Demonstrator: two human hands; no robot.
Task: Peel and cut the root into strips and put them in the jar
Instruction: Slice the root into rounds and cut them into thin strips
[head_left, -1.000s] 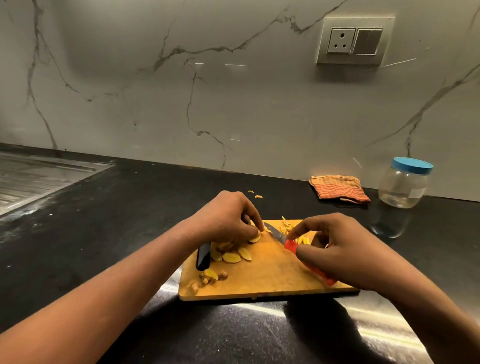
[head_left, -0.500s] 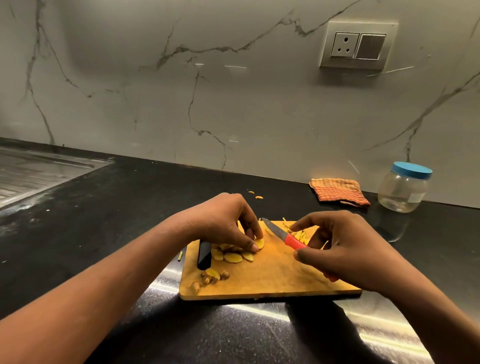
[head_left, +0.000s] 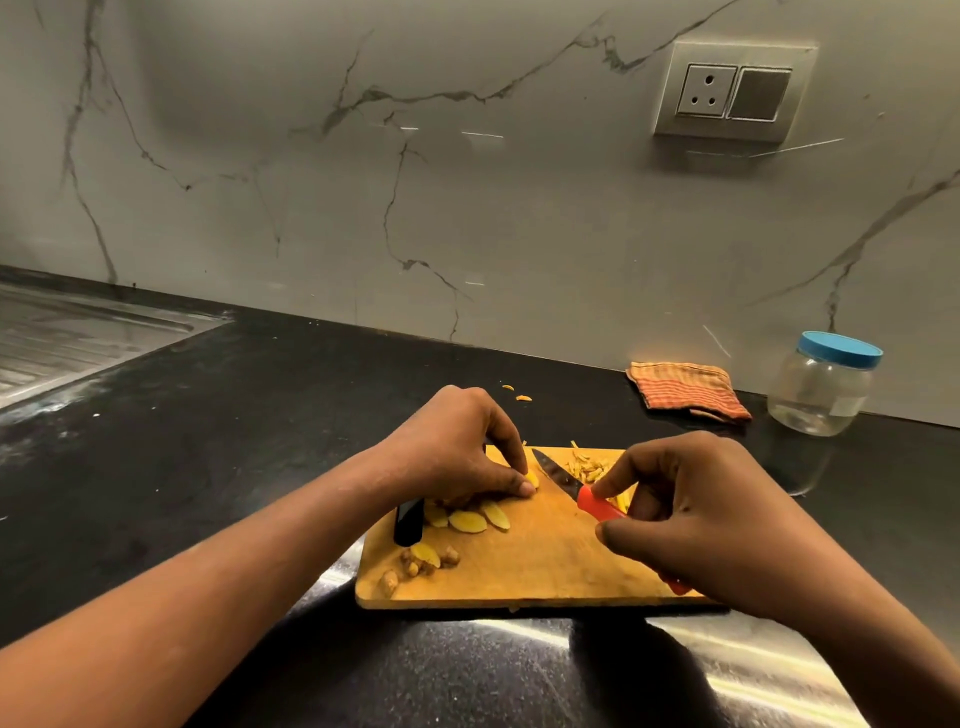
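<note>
— Root slices, pale yellow ovals (head_left: 467, 521): where do they lie?
— On the left half of a rectangular wooden cutting board (head_left: 545, 566) on the black stone counter (head_left: 234, 441), just right of a black-handled tool (head_left: 409, 519). The left hand (head_left: 452, 452) pinches one slice against the board.
— And further right?
— A short knife with a red handle (head_left: 574, 488), gripped by the right hand (head_left: 711, 514), blade beside that slice. Thin yellow strips (head_left: 587, 467) are heaped behind it. Then a striped orange cloth (head_left: 685, 389) and a clear jar (head_left: 823, 384), blue lid on, well apart from the board.
</note>
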